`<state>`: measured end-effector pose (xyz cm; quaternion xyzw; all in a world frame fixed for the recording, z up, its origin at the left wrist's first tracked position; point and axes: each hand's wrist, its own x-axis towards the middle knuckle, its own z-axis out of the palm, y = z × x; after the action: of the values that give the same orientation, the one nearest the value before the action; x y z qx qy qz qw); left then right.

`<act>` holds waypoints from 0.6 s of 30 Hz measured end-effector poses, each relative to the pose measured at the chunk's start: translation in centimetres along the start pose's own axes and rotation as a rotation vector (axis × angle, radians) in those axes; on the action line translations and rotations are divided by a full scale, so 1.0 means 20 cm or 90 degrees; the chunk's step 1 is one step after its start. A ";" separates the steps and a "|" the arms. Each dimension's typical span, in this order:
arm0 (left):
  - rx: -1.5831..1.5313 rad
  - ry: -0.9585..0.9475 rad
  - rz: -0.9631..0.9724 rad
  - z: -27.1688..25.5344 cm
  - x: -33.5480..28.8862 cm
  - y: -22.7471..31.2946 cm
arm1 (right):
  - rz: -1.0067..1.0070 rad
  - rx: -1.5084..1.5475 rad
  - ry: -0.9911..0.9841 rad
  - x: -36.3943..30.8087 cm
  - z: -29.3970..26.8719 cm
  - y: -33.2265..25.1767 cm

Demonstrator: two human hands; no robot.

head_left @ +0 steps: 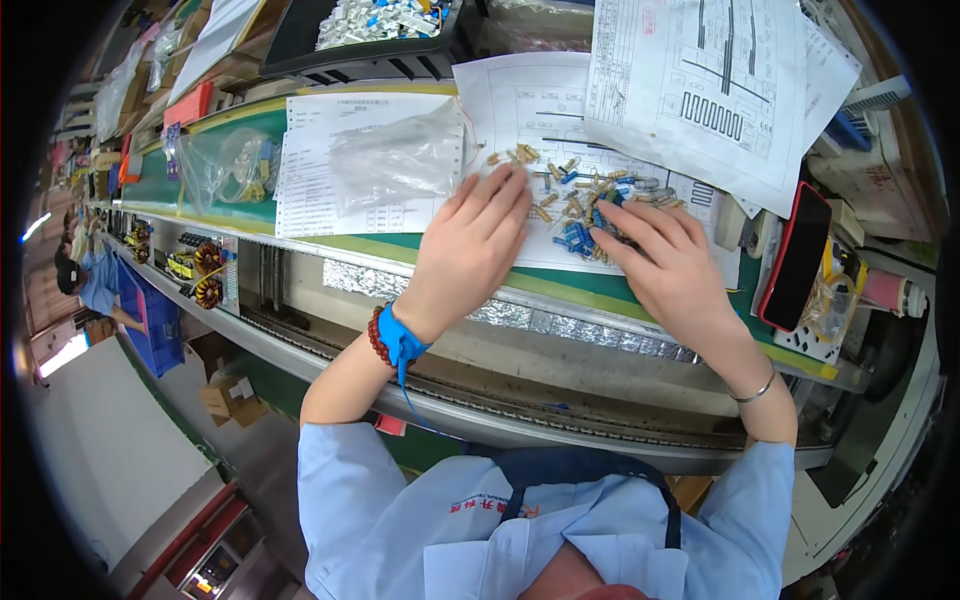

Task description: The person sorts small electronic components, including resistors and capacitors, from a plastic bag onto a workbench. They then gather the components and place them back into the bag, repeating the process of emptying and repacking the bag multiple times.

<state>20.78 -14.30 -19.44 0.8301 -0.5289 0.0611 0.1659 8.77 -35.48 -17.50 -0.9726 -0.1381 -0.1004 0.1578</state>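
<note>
Pile of small tan and blue components [575, 238] sat on the paper drawing [520, 90], between both hands. Left hand [478, 245] was open, palm down, fingers straight and together, at the pile's left edge, tips near a few tan pieces. Right hand [668, 262] was open too, fingers spread over the pile's right side; couldn't tell if anything sat under the palm. Clear plastic bag [395, 162] lay on a printed sheet [305, 150] to the left. Black bin [400, 66] of white parts stood far left; red-edged phone [796, 260] was right.
</note>
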 end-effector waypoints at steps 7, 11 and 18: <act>-0.112 -0.013 0.006 -0.05 0.01 0.06 | 0.064 -0.037 -0.064 -0.10 -0.07 0.06; -0.116 -0.040 0.061 0.00 0.04 0.12 | 0.090 -0.043 -0.054 -0.12 -0.10 0.06; -0.074 -0.036 0.007 -0.03 -0.06 0.06 | 0.142 -0.042 -0.013 -0.18 -0.14 0.04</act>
<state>19.21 -13.58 -19.02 0.8173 -0.5409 0.0074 0.1984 5.30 -37.93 -16.03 -0.9875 -0.0275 -0.0767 0.1346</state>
